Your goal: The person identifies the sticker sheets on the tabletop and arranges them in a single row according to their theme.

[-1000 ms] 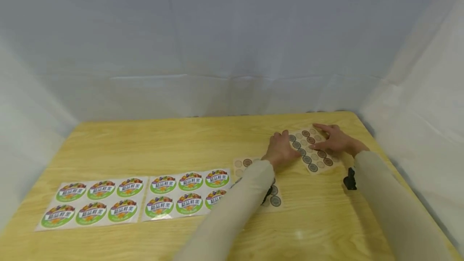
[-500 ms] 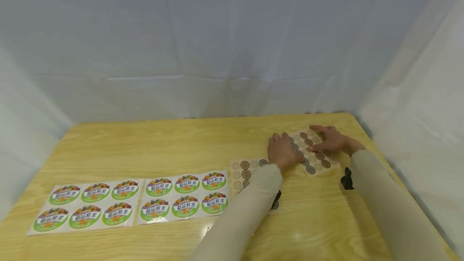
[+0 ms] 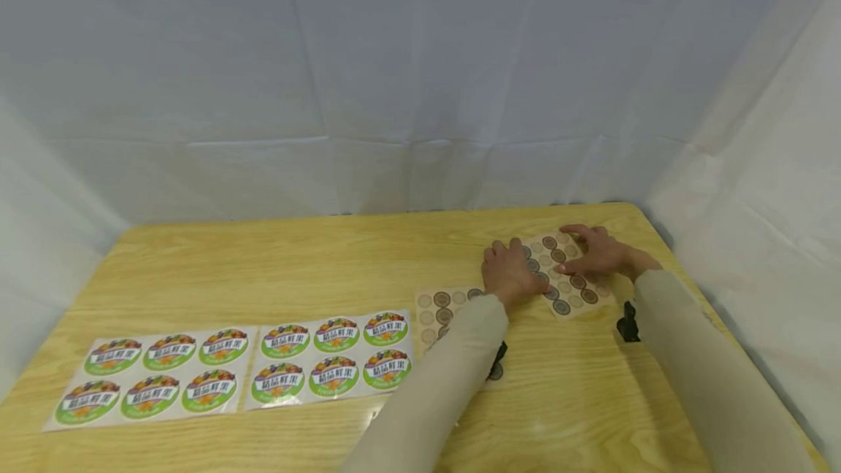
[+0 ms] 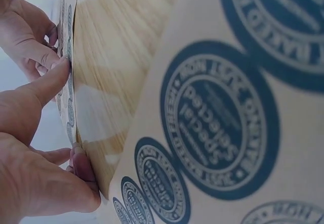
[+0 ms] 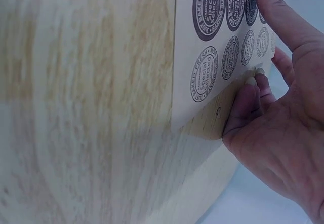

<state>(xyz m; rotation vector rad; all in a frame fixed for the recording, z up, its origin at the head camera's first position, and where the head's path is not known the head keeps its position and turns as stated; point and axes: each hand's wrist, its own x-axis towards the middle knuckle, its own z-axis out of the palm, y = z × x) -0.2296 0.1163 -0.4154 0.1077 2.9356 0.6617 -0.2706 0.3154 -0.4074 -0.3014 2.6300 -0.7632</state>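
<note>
A beige sheet of round stickers (image 3: 547,261) lies at the table's right rear, turned at an angle. My left hand (image 3: 509,272) holds its left edge, fingers curled there and thumb resting on top. Across its right side, my right hand (image 3: 599,251) has thumb and index finger spread, the thumb pressing the surface. In the right wrist view the other fingertips (image 5: 251,82) touch the edge of the sheet (image 5: 205,79). A second beige sticker sheet (image 3: 442,310) lies partly hidden under my left forearm; its blue "Special Selected" prints (image 4: 217,122) fill the left wrist view.
Two white sheets of fruit labels, the left one (image 3: 162,369) and the right one (image 3: 333,353), lie side by side at the front left of the wooden table (image 3: 296,261). White sheeting (image 3: 368,93) hangs behind and at both sides.
The head view has shifted slightly, moving the whole scene a little to the left in it. My left forearm has swung a little to the right; both hands stay at the angled sheet.
</note>
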